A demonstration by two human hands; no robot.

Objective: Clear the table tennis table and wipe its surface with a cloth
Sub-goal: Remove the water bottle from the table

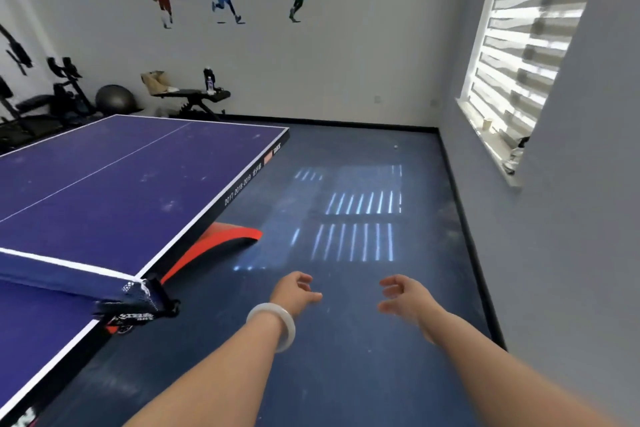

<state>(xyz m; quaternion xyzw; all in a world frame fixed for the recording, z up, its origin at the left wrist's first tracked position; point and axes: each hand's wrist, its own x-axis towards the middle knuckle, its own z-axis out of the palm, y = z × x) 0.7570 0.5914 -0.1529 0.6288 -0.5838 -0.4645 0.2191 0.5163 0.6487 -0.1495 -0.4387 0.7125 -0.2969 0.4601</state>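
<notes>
The blue table tennis table (114, 177) fills the left half of the view, its surface dusty with pale smudges. Its net (65, 276) crosses at lower left, clamped at the table's side edge by a black post (152, 302). My left hand (298, 291), with a white bangle on the wrist, hangs over the floor to the right of the net post, fingers loosely curled and holding nothing. My right hand (405, 298) is beside it, a little further right, also loosely curled and holding nothing. No cloth is in view.
A small white ball (395, 147) lies on the blue floor near the far right wall. A bench (194, 95) with a bottle and bag stands by the back wall, next to a grey exercise ball (115, 99) and gym machines. The windowsill (491, 146) holds small items.
</notes>
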